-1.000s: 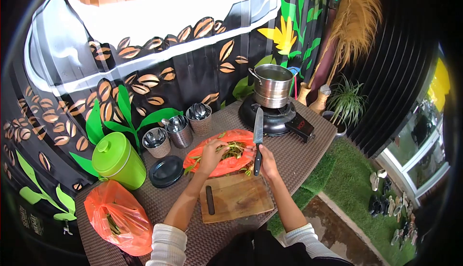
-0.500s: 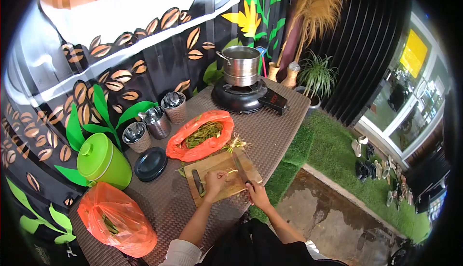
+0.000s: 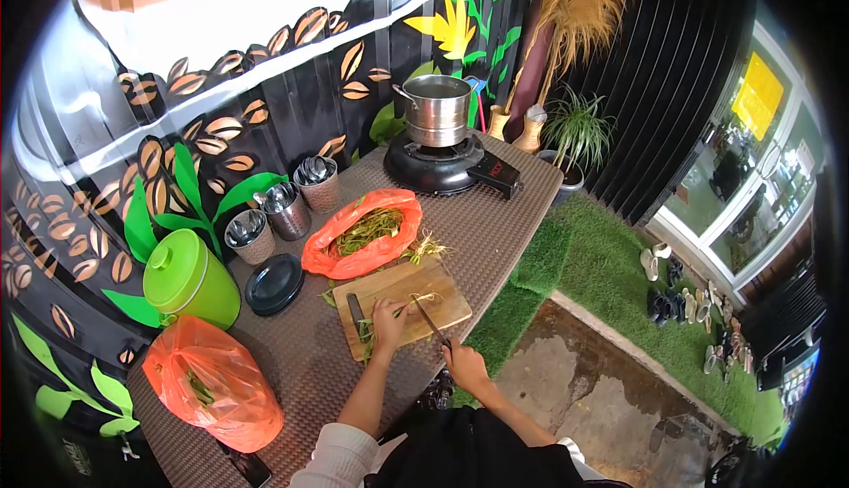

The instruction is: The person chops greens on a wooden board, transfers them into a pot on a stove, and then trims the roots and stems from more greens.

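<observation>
My left hand presses a small bunch of green stems onto the wooden cutting board. My right hand grips the black handle of a knife, and the blade lies across the stems near the board's front edge. Just beyond the board sits an orange plastic bag open on a heap of green stems. A few loose stems lie between the bag and the board.
A steel pot stands on a black stove at the far end. Three cutlery cups, a black lid, a green lidded bucket and a second orange bag line the left. Table edge drops to grass at right.
Both hands left the orange bag and came down to the cutting board with some stems. The knife went from upright over the bag to lying across the stems on the board.
</observation>
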The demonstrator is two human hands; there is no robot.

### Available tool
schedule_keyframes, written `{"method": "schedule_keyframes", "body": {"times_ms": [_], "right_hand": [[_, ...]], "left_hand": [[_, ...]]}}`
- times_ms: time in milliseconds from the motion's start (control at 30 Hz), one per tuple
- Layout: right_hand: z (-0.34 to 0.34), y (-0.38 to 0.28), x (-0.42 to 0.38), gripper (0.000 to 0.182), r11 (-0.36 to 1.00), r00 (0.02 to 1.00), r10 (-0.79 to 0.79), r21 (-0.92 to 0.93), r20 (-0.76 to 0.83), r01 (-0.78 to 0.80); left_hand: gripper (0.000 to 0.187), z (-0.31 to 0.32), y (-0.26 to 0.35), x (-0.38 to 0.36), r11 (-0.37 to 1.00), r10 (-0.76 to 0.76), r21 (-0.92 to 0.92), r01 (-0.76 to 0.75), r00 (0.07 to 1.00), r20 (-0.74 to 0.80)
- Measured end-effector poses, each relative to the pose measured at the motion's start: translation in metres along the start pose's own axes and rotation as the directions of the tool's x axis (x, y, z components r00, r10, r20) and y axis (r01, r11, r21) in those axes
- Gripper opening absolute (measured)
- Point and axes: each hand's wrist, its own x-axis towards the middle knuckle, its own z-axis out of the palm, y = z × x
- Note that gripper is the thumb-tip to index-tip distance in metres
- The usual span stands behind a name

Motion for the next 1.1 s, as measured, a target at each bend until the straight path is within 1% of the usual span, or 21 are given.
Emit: {"method": "schedule_keyframes", "body": {"times_ms": [133, 200, 300, 400, 533, 600, 633, 700, 733, 800, 833, 900, 933, 1000, 1033, 1100], "right_hand": [[-0.002, -0.003, 0.000, 0.032, 0.999, 0.999, -0.006, -0.038, 0.037, 0.008], [-0.001, -0.003, 0.005, 0.031, 0.996, 0.994, -0.068, -0.045, 0.088, 0.072], [-0.001, -0.004, 0.008, 0.030, 0.996, 0.995, -0.070, -0.048, 0.078, 0.074], [0.005, -0.006, 0.015, 0.030, 0.997, 0.994, -0.069, -0.030, 0.082, 0.072], [0.005, -0.007, 0.035, 0.030, 0.996, 0.993, -0.071, -0.053, 0.096, 0.076], [0.007, -0.002, 0.044, 0.030, 0.992, 0.988, -0.125, -0.016, 0.091, 0.127], [0.006, 0.001, 0.042, 0.030, 0.992, 0.988, -0.123, -0.015, 0.090, 0.125], [0.000, 0.007, 0.035, 0.030, 0.983, 0.982, -0.181, 0.001, 0.055, 0.182], [-0.005, 0.009, 0.033, 0.030, 0.983, 0.981, -0.184, 0.002, 0.057, 0.184], [-0.011, 0.013, 0.028, 0.030, 0.985, 0.982, -0.159, -0.045, 0.104, 0.164], [-0.013, 0.017, 0.028, 0.030, 0.985, 0.982, -0.159, -0.043, 0.105, 0.164], [-0.019, 0.026, 0.032, 0.028, 0.968, 0.979, -0.174, -0.163, 0.104, 0.189], [-0.019, 0.035, 0.039, 0.028, 0.968, 0.979, -0.178, -0.159, 0.104, 0.193], [-0.020, 0.046, 0.057, 0.027, 0.945, 0.969, -0.245, -0.219, 0.023, 0.244], [-0.025, 0.047, 0.070, 0.029, 0.943, 0.978, -0.187, -0.264, 0.087, 0.204], [-0.031, 0.048, 0.095, 0.029, 0.938, 0.975, -0.214, -0.264, 0.066, 0.223]], "left_hand": [[0.012, 0.000, 0.001, -0.001, 0.998, 0.015, 0.054, -0.015, 1.000, 0.008], [0.012, -0.001, 0.001, -0.001, 0.999, 0.010, 0.049, -0.011, 1.000, 0.023], [0.012, -0.003, 0.005, -0.001, 1.000, -0.031, -0.001, 0.031, 0.999, 0.035], [0.011, -0.007, 0.010, -0.001, 0.999, -0.025, 0.023, 0.024, 0.998, 0.054], [0.012, -0.006, 0.009, -0.003, 1.000, -0.031, -0.001, 0.031, 0.998, 0.055], [0.014, -0.006, 0.015, -0.002, 0.989, -0.071, 0.131, 0.064, 0.996, 0.054], [0.014, -0.007, 0.019, -0.002, 0.989, -0.069, 0.131, 0.061, 0.996, 0.056], [0.015, -0.009, 0.021, -0.002, 0.955, -0.090, 0.285, 0.086, 0.996, 0.000], [0.015, -0.008, 0.020, -0.002, 0.954, -0.091, 0.287, 0.088, 0.996, -0.002], [0.014, -0.006, 0.019, -0.003, 0.944, -0.062, 0.320, 0.078, 0.996, -0.062], [0.014, -0.005, 0.019, -0.005, 0.943, -0.062, 0.322, 0.078, 0.996, -0.061], [0.014, -0.005, 0.019, -0.006, 0.930, -0.016, 0.365, 0.048, 0.996, -0.091], [0.014, -0.008, 0.023, -0.007, 0.928, -0.014, 0.370, 0.047, 0.996, -0.092], [0.016, -0.010, 0.026, -0.008, 0.953, -0.007, 0.302, 0.010, 1.000, -0.012], [0.020, -0.009, 0.024, -0.009, 0.936, 0.030, 0.351, -0.026, 1.000, -0.007], [0.021, -0.006, 0.020, -0.008, 0.944, 0.017, 0.330, -0.021, 1.000, 0.016]]}}
